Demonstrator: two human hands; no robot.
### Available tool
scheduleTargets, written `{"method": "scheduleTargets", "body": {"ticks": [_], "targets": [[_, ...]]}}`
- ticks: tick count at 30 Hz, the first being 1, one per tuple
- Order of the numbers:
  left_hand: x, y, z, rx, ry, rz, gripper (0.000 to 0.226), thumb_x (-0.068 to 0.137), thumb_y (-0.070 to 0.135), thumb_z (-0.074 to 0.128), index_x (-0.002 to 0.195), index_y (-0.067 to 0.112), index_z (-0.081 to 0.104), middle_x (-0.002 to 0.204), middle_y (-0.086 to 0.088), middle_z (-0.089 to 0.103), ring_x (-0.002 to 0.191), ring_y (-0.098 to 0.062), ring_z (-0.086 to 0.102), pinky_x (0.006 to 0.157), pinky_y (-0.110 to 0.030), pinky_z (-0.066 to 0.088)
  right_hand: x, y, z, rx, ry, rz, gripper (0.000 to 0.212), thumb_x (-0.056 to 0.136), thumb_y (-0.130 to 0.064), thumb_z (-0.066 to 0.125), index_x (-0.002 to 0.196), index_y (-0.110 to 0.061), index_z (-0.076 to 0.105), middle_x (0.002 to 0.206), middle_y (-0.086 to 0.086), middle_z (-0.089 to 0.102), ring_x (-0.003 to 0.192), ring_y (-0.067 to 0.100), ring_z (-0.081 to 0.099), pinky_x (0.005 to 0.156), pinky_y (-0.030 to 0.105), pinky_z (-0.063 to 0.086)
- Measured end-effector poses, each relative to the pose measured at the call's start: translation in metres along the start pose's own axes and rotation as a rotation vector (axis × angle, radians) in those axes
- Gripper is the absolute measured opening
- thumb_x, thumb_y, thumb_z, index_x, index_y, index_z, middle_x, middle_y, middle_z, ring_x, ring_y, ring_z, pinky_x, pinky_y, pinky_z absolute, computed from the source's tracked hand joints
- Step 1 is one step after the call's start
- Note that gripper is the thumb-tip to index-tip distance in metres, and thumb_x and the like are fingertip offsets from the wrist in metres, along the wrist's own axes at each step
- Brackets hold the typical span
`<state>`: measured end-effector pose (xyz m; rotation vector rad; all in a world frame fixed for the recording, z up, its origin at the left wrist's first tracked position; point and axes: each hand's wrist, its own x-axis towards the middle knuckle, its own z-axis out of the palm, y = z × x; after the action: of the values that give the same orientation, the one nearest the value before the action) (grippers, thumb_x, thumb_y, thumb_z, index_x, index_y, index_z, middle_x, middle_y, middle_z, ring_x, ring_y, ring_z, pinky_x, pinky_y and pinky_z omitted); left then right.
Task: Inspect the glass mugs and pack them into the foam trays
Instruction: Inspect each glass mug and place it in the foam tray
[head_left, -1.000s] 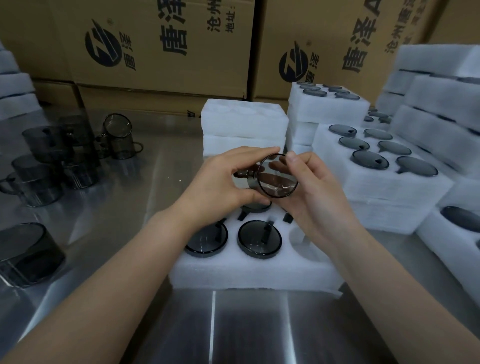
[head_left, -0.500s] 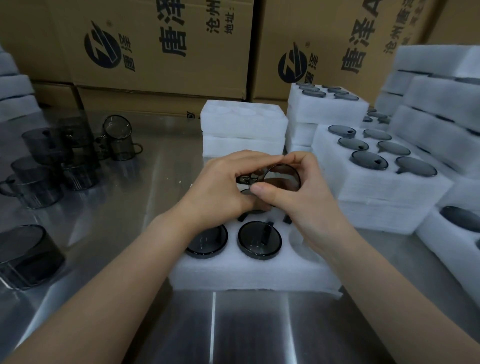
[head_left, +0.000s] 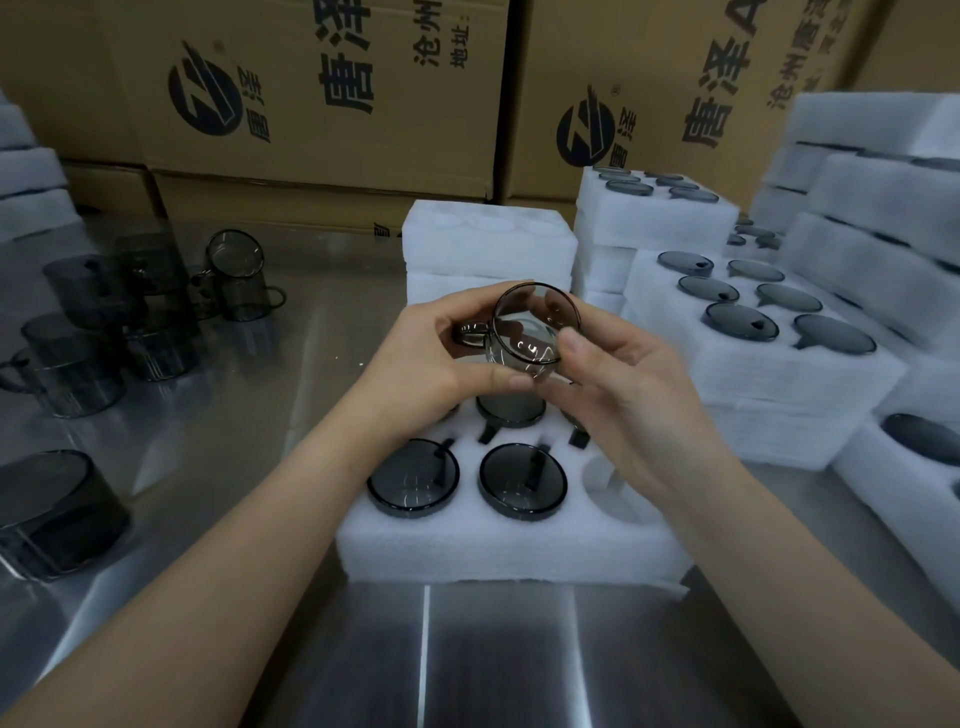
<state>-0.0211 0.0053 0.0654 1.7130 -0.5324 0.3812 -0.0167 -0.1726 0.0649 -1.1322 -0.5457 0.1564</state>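
Smoky grey glass mug (head_left: 530, 332) is held in the air just above the far row of the foam tray (head_left: 509, 545), tipped on its side so that one round end faces the camera; through the glare it is hard to say whether that end is the mouth or the base. The left hand (head_left: 431, 364) grips it from the handle side, fingers curled over the top and thumb underneath. The right hand (head_left: 623, 384) pinches the opposite side, thumb on the near rim and fingers curled beneath. In the tray's near row, two packed mugs (head_left: 413, 480) sit side by side in the left and middle pockets, while the near-right pocket (head_left: 608, 488) shows bare foam. Another mug (head_left: 509, 410) sits in the far row, directly under the held one; the hands hide the rest of that row. Left of the tray, loose mugs (head_left: 104, 332) stand and lie clustered on the steel table (head_left: 467, 665). Just behind the tray is a stack of white foam blocks (head_left: 488, 244), and right of it are filled trays (head_left: 753, 332) piled in layers. Cardboard boxes (head_left: 322, 88) with printed characters stand well behind the tray.
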Motion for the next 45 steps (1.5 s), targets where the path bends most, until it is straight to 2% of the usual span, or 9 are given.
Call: {"method": "scheduleTargets", "body": {"ticks": [6, 14, 17, 23, 26, 30, 34, 39, 45], "targets": [[-0.001, 0.0, 0.001, 0.072, -0.051, 0.02, 0.074, 0.061, -0.004, 0.084, 0.121, 0.031, 0.059, 0.117, 0.011, 0.068, 0.114, -0.005, 0.062, 0.099, -0.023, 0.047, 0.001, -0.001, -0.001, -0.006, 0.133, 0.008, 0.024, 0.084, -0.02, 0.061, 0.1, -0.004, 0.069, 0.105, 0.018, 0.073, 0.099, 0.033, 0.07, 0.077, 0.044, 0.059], [-0.004, 0.009, 0.006, 0.449, -0.064, 0.142, 0.071, 0.06, 0.014, 0.09, 0.119, 0.04, 0.061, 0.126, 0.017, 0.056, 0.117, -0.007, 0.046, 0.101, -0.013, 0.034, -0.003, 0.003, 0.007, -0.298, 0.326, -0.037, 0.037, 0.064, -0.043, 0.075, 0.082, -0.015, 0.059, 0.092, 0.011, 0.074, 0.088, 0.028, 0.073, 0.079, 0.053, 0.057], [-0.005, 0.011, 0.01, 0.542, -0.052, 0.227, 0.064, 0.061, 0.015, 0.089, 0.12, 0.024, 0.066, 0.116, 0.001, 0.053, 0.106, -0.018, 0.047, 0.094, -0.015, 0.037, -0.003, 0.005, 0.008, -0.406, 0.354, -0.106, 0.04, 0.07, -0.044, 0.081, 0.086, -0.015, 0.059, 0.087, 0.001, 0.074, 0.089, 0.02, 0.072, 0.077, 0.035, 0.056], [-0.006, 0.01, 0.011, 0.324, 0.014, 0.191, 0.057, 0.068, 0.011, 0.085, 0.115, 0.022, 0.055, 0.111, 0.006, 0.059, 0.103, -0.009, 0.059, 0.091, -0.019, 0.046, 0.003, -0.003, 0.001, -0.039, 0.278, -0.008, 0.028, 0.1, -0.02, 0.046, 0.101, -0.014, 0.074, 0.105, 0.004, 0.071, 0.095, 0.019, 0.069, 0.08, 0.038, 0.057], [-0.007, 0.007, 0.009, 0.073, 0.059, 0.103, 0.058, 0.07, 0.008, 0.079, 0.116, 0.023, 0.047, 0.119, 0.003, 0.06, 0.11, -0.015, 0.064, 0.095, -0.033, 0.052, 0.003, -0.002, 0.0, -0.041, 0.149, 0.032, 0.035, 0.1, -0.015, 0.047, 0.134, -0.018, 0.055, 0.124, 0.002, 0.066, 0.116, 0.018, 0.063, 0.097, 0.042, 0.051], [-0.005, 0.003, 0.004, 0.042, 0.011, 0.072, 0.065, 0.072, 0.007, 0.078, 0.127, 0.022, 0.047, 0.123, -0.003, 0.061, 0.119, -0.019, 0.058, 0.103, -0.042, 0.047, 0.0, -0.001, 0.0, -0.176, 0.057, 0.001, 0.054, 0.088, -0.027, 0.057, 0.141, -0.017, 0.049, 0.134, 0.004, 0.061, 0.122, 0.02, 0.06, 0.098, 0.044, 0.051], [-0.003, 0.001, 0.005, 0.101, -0.01, 0.048, 0.061, 0.067, 0.011, 0.081, 0.122, 0.019, 0.056, 0.12, 0.0, 0.064, 0.117, -0.018, 0.06, 0.104, -0.045, 0.045, 0.0, -0.001, 0.0, -0.277, 0.117, -0.043, 0.053, 0.075, -0.03, 0.078, 0.125, -0.021, 0.062, 0.117, 0.015, 0.064, 0.116, 0.035, 0.059, 0.1, 0.047, 0.05], [-0.003, 0.002, 0.004, 0.095, -0.111, -0.023, 0.064, 0.063, -0.003, 0.085, 0.119, 0.014, 0.06, 0.113, 0.0, 0.068, 0.108, -0.015, 0.065, 0.098, -0.035, 0.05, -0.003, 0.002, 0.006, -0.498, 0.187, -0.149, 0.052, 0.057, -0.035, 0.086, 0.1, -0.022, 0.059, 0.09, -0.011, 0.069, 0.09, 0.007, 0.065, 0.08, 0.025, 0.053], [-0.003, 0.005, 0.005, 0.109, -0.202, -0.046, 0.071, 0.063, -0.005, 0.084, 0.121, 0.028, 0.063, 0.116, 0.008, 0.069, 0.112, -0.007, 0.063, 0.097, -0.023, 0.049, -0.005, 0.002, 0.01, -0.496, 0.297, -0.185, 0.033, 0.066, -0.036, 0.08, 0.077, -0.022, 0.052, 0.07, -0.009, 0.065, 0.073, 0.012, 0.063, 0.07, 0.033, 0.052]]}}
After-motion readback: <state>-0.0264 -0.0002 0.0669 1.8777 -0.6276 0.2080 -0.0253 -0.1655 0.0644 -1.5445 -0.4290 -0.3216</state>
